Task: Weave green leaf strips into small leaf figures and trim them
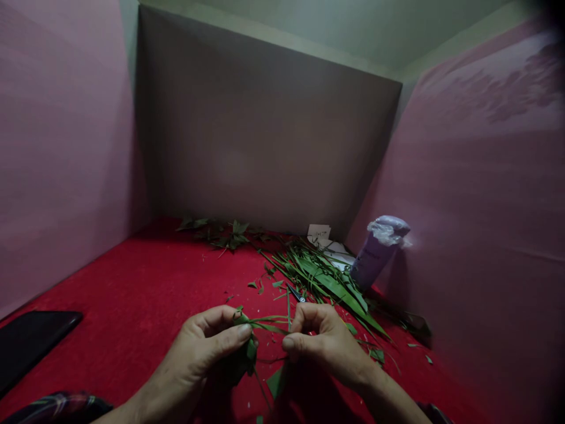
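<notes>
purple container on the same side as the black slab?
No, the purple container sits at the right by the pink wall, the black slab at the far left.

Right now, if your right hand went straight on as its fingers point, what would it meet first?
Your right hand would probably meet the leaf bundle in your left hand first; depth is unclear.

The red surface (168, 294) across the lower frame looks like matt cloth, with a slightly rough nap. At the lower left edge, the dark flat slab (35, 341) is smooth, with a faint gloss. Right of centre, the purple container (374, 256) looks like smooth plastic, topped by crinkled, glossy clear film (386, 231). The white cards (319, 233) near it look like matt paper. The broad leaf (338, 288) below them is smooth, with a soft sheen.
</notes>
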`<action>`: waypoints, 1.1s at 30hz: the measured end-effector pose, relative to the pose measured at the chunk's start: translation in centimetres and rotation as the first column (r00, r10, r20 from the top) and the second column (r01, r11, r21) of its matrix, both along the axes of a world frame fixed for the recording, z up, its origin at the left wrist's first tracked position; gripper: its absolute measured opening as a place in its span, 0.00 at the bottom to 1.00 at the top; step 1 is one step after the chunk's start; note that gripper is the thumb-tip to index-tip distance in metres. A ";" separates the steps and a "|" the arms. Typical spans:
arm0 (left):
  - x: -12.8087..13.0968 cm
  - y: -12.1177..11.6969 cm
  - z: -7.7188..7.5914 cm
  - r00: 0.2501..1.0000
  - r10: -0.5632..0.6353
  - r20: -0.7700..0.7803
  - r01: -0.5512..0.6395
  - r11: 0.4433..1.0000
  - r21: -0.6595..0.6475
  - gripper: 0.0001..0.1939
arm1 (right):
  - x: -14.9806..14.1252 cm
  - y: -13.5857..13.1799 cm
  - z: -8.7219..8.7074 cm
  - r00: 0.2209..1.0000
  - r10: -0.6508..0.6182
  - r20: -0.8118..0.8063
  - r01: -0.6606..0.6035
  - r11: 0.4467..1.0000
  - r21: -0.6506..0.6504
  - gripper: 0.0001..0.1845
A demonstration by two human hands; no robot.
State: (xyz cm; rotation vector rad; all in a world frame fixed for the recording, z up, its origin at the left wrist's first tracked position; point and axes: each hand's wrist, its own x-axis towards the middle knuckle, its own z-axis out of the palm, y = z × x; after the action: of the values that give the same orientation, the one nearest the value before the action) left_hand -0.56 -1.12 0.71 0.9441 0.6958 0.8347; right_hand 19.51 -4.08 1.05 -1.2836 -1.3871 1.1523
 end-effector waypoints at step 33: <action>0.0 0.3 -0.7 0.999 -0.034 0.034 0.034 0.999 -0.002 0.09 | -0.1 0.4 -0.5 0.987 -0.073 -0.143 0.082 0.995 0.058 0.20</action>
State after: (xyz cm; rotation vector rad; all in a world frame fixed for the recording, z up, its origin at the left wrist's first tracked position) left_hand -0.55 -0.81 -0.01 0.9353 0.6495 0.8182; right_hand 19.45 -3.65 0.57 -1.1782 -1.2503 1.1144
